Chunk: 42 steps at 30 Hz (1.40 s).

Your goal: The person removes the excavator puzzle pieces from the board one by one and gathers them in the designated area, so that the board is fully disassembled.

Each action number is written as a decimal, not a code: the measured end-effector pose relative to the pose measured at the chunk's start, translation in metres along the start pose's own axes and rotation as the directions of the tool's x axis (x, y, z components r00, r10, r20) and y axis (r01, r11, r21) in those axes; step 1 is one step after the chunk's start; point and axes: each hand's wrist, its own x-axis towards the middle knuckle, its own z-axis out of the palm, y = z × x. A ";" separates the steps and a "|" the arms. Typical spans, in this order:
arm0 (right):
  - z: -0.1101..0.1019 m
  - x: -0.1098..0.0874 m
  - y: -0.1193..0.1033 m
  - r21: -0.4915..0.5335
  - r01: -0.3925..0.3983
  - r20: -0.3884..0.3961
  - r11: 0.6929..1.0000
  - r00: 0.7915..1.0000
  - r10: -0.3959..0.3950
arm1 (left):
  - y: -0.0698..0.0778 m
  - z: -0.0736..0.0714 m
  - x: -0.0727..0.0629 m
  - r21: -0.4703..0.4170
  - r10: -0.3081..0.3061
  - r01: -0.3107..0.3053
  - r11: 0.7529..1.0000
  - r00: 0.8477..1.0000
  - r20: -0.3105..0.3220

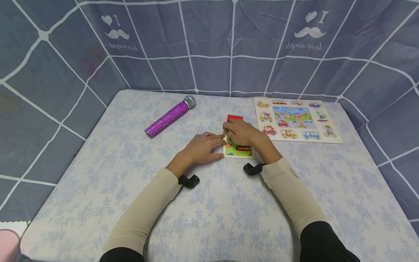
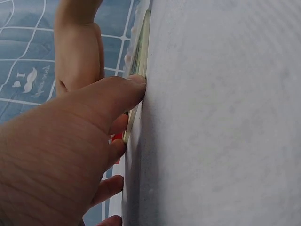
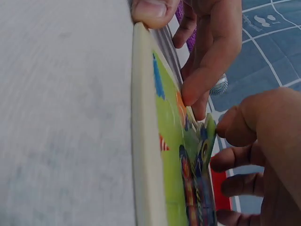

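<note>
A small wooden picture puzzle board (image 1: 238, 154) with a green scene lies flat on the table. My right hand (image 1: 241, 133) is over its upper part, pinching a thin puzzle piece (image 3: 208, 134) that stands tilted up from the picture in the right wrist view. At the board's left side is my left hand (image 1: 204, 148). Its thumb (image 3: 153, 12) presses the near left corner, and the index fingertip rests on the picture's edge. A red patch (image 1: 235, 117) shows just beyond the right hand, which hides much of the board.
Behind and right lies a larger puzzle board (image 1: 294, 136) bordered with vehicle pictures. A glittery purple microphone (image 1: 168, 118) with a silver head lies at the back left. Patterned grey-blue cloth (image 1: 209, 43) rises behind the pale table (image 1: 209, 214). Something pink (image 1: 9, 245) is at the lower left.
</note>
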 end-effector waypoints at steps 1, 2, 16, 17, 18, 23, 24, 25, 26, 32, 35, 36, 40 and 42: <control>0.000 0.000 0.001 0.006 0.025 -0.016 1.000 1.000 -0.024 | 0.000 0.000 0.000 0.003 0.000 0.000 1.000 1.000 -0.001; 0.001 0.000 0.003 0.013 0.049 -0.031 0.999 0.998 -0.048 | 0.000 0.001 0.000 0.008 -0.001 0.001 1.000 1.000 -0.002; 0.005 -0.002 0.011 0.101 0.088 -0.065 0.991 0.995 -0.082 | 0.002 0.001 -0.002 -0.010 -0.004 0.004 1.000 1.000 -0.007; 0.005 -0.003 0.011 0.098 0.083 -0.071 0.992 0.995 -0.076 | 0.002 0.001 -0.002 -0.011 -0.007 0.007 1.000 1.000 -0.007; 0.006 -0.003 0.012 0.091 0.080 -0.079 0.993 0.994 -0.073 | 0.002 0.001 -0.002 -0.011 -0.009 0.009 1.000 1.000 -0.006; 0.001 -0.013 0.016 0.046 0.101 -0.154 0.994 0.984 -0.093 | 0.002 0.002 -0.002 0.000 -0.015 0.015 1.000 1.000 0.010; -0.001 -0.017 0.017 0.039 0.106 -0.170 0.994 0.981 -0.098 | 0.003 0.002 -0.002 0.003 -0.015 0.015 1.000 1.000 0.013; -0.004 -0.021 0.019 0.033 0.108 -0.183 0.994 0.978 -0.100 | 0.002 0.001 -0.002 0.006 -0.017 0.017 1.000 1.000 0.015; -0.007 -0.027 0.021 0.022 0.108 -0.194 0.994 0.976 -0.102 | 0.002 0.001 -0.002 0.009 -0.019 0.018 1.000 1.000 0.016; -0.021 -0.075 0.038 -0.072 0.030 -0.244 0.997 0.969 -0.047 | 0.001 -0.002 0.002 0.014 -0.036 0.035 0.999 0.999 0.027; -0.018 -0.101 0.049 -0.082 -0.032 -0.211 0.996 0.977 0.014 | 0.000 -0.002 0.001 0.012 -0.034 0.033 0.999 0.999 0.031; -0.016 -0.109 0.053 -0.079 -0.044 -0.196 0.996 0.980 0.027 | 0.000 -0.001 0.001 0.010 -0.033 0.032 0.999 0.999 0.032; -0.006 -0.129 0.066 -0.033 -0.057 -0.135 0.998 0.989 0.053 | 0.001 0.000 0.000 0.008 -0.028 0.028 1.000 0.999 0.031; -0.004 -0.134 0.070 -0.013 -0.049 -0.126 0.999 0.991 0.047 | 0.002 0.000 0.000 0.006 -0.026 0.026 1.000 0.999 0.031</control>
